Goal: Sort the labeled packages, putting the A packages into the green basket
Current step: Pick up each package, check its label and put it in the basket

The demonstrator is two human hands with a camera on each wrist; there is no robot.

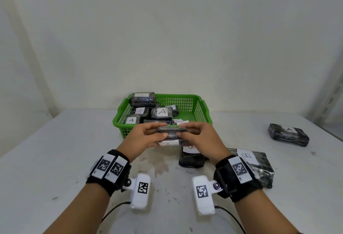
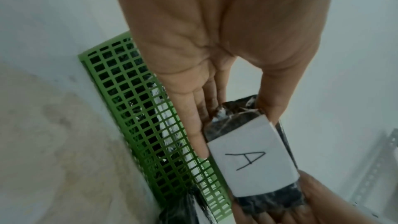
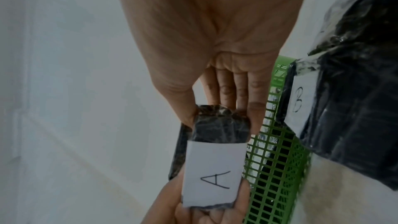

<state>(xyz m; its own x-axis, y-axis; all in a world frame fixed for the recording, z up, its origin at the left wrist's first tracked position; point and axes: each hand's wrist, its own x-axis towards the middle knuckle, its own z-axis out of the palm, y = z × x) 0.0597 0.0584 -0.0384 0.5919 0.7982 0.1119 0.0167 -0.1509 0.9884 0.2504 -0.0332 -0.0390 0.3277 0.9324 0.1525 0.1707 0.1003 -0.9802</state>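
Observation:
Both hands hold one black wrapped package (image 1: 171, 134) with a white A label just in front of the green basket (image 1: 204, 107). My left hand (image 1: 157, 131) pinches its left end and my right hand (image 1: 185, 132) pinches its right end. The left wrist view shows the A label (image 2: 252, 159) facing the camera beside the basket's mesh wall (image 2: 140, 108). In the right wrist view the same package (image 3: 215, 173) hangs between thumb and fingers. Several A packages (image 1: 162, 112) lie in the basket's left half.
One A package (image 1: 288, 134) lies alone at the table's far right. A large B package (image 1: 256, 165) sits beside my right wrist. Another B package (image 1: 192, 156) lies below my right hand, close to the basket's front. A wall stands behind the basket.

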